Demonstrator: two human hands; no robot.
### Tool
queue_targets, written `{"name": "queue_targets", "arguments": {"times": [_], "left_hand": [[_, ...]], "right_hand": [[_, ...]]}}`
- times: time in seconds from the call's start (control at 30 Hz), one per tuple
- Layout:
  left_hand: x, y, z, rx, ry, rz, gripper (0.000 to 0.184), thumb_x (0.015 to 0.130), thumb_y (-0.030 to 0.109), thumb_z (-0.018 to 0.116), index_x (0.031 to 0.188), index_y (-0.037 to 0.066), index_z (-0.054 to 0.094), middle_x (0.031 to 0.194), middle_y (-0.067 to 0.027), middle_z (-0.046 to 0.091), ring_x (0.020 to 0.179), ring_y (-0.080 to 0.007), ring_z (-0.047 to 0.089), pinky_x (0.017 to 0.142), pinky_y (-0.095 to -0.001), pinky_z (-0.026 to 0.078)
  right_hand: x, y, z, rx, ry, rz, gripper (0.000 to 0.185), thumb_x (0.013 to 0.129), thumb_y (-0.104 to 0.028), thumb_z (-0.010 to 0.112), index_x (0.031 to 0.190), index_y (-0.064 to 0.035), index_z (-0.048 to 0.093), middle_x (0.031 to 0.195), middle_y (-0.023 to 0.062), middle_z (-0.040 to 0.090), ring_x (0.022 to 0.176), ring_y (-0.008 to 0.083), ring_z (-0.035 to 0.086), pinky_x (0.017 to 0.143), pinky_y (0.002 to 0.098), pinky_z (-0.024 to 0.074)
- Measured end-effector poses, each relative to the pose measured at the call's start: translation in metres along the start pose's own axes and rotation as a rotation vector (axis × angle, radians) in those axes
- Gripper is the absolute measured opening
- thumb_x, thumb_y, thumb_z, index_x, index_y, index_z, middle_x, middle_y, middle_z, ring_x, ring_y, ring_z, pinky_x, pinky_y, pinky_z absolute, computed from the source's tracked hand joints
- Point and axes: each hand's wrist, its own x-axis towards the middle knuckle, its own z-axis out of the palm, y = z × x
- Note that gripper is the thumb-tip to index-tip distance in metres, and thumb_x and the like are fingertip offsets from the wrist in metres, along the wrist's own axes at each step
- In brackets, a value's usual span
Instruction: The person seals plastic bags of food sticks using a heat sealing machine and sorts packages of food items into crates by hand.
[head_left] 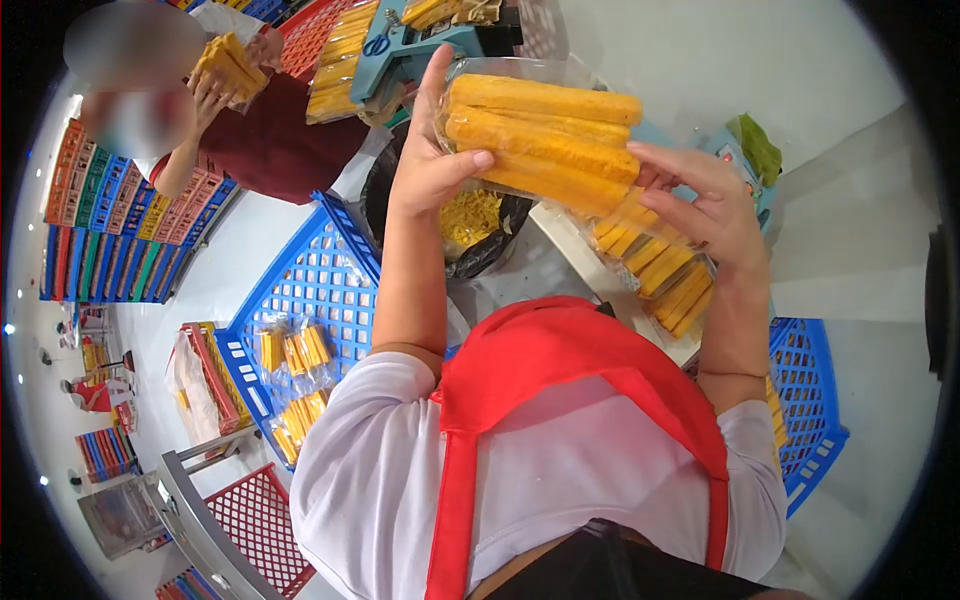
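Observation:
Between my two hands is a clear plastic bag of thick yellow sticks (pixel 545 130), held up in front of my chest. My left hand (pixel 432 165) supports one end, thumb on the front and index finger pointing upward. At the other end, my right hand (pixel 705 195) pinches the plastic between thumb and fingers. More bagged yellow sticks (pixel 665 275) lie on a pale surface below my right hand.
A black-lined bin (pixel 470 225) holds yellow scraps. To the left is a blue crate (pixel 310 270) with small packs (pixel 300 350); another blue crate (pixel 815 400) stands right. A co-worker (pixel 275 150) holds yellow sticks near a teal machine (pixel 405 50). Stacked crates (pixel 130 210) stand beyond.

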Motion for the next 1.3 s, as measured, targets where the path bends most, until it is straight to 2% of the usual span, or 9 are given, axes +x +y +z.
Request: {"name": "queue_targets", "arguments": {"times": [0.27,0.47,0.53,0.77,0.97,1.07,1.13,1.2,1.3], "left_hand": [[-0.003,-0.008,0.001,-0.01,0.032,-0.003,0.095,0.058,-0.001,0.066,0.133,0.008,0.009,0.113,-0.0116,0.046,0.105,-0.0202,0.046,0.09,-0.0316,0.035],[-0.007,-0.006,-0.001,-0.032,0.062,0.002,0.095,0.059,0.0,0.067,0.133,0.008,0.009,0.115,-0.012,0.044,0.105,-0.021,0.046,0.09,-0.0316,0.035],[-0.011,-0.007,-0.001,-0.063,0.085,0.01,0.095,0.059,0.0,0.067,0.133,0.008,0.01,0.116,-0.0121,0.044,0.106,-0.0213,0.045,0.09,-0.0317,0.035],[-0.007,-0.009,0.01,-0.061,0.03,-0.018,0.095,0.059,-0.002,0.066,0.134,0.008,0.009,0.118,-0.0118,0.043,0.109,-0.0208,0.042,0.092,-0.0314,0.033],[-0.005,-0.012,0.011,-0.061,0.025,0.021,0.094,0.059,0.0,0.066,0.134,0.011,0.01,0.118,-0.0097,0.042,0.109,-0.0208,0.042,0.092,-0.031,0.033],[-0.008,-0.024,0.003,-0.248,0.18,0.049,0.086,0.064,0.009,0.066,0.133,0.014,0.014,0.116,-0.0102,0.043,0.109,-0.0241,0.042,0.092,-0.0351,0.034],[-0.007,-0.029,0.005,-0.306,0.215,0.039,0.084,0.065,0.01,0.065,0.132,0.014,0.014,0.117,-0.01,0.042,0.11,-0.0248,0.041,0.093,-0.0363,0.034],[-0.006,-0.041,0.006,-0.383,0.239,0.016,0.082,0.068,0.016,0.065,0.132,0.015,0.014,0.123,-0.0094,0.038,0.115,-0.0269,0.037,0.095,-0.0397,0.031],[-0.01,-0.08,-0.008,-0.408,0.032,-0.252,0.085,0.067,0.02,0.066,0.132,0.015,0.012,0.129,-0.0088,0.031,0.117,-0.0273,0.034,0.096,-0.0417,0.028]], "right_hand": [[0.008,0.007,0.008,-0.137,0.168,-0.137,0.026,0.066,0.002,0.064,0.091,0.0002,0.059,0.075,0.0058,0.056,0.061,0.0112,0.051,0.056,0.0218,0.0422],[0.001,0.009,-0.001,0.171,0.202,-0.121,0.025,0.064,0.008,0.062,0.088,0.0012,0.058,0.089,0.0088,0.054,0.074,0.0146,0.052,0.065,0.0229,0.0426],[-0.003,0.005,-0.002,0.229,0.35,-0.21,0.027,0.063,0.01,0.06,0.088,-0.0002,0.059,0.092,0.0088,0.052,0.081,0.0158,0.051,0.068,0.0232,0.0419],[-0.005,-0.008,0.001,-0.136,0.152,-0.302,0.029,0.064,0.011,0.059,0.089,-0.0028,0.061,0.09,0.0087,0.052,0.08,0.0178,0.052,0.071,0.025,0.0425],[0.002,-0.011,-0.012,-0.098,0.153,-0.217,0.022,0.066,0.003,0.061,0.088,-0.0015,0.061,0.094,0.0135,0.057,0.085,0.0233,0.055,0.077,0.0289,0.0427],[0.004,-0.011,-0.02,0.287,0.309,-0.149,0.022,0.068,-0.007,0.062,0.089,-0.0013,0.06,0.094,0.0125,0.059,0.088,0.0224,0.056,0.078,0.0293,0.0425],[0.012,-0.028,-0.023,-0.197,0.124,-0.207,0.024,0.072,-0.016,0.059,0.092,-0.002,0.06,0.092,0.0087,0.06,0.086,0.0206,0.056,0.079,0.0287,0.0421],[0.031,-0.04,-0.028,-0.596,-0.03,-0.022,0.027,0.074,-0.021,0.058,0.093,-0.0024,0.06,0.089,0.0074,0.061,0.087,0.0213,0.056,0.079,0.0279,0.0418],[0.069,-0.072,-0.039,-0.605,-0.039,0.079,0.018,0.078,-0.015,0.055,0.089,-0.0011,0.058,0.089,0.0066,0.059,0.083,0.0136,0.054,0.076,0.026,0.0409]]}}
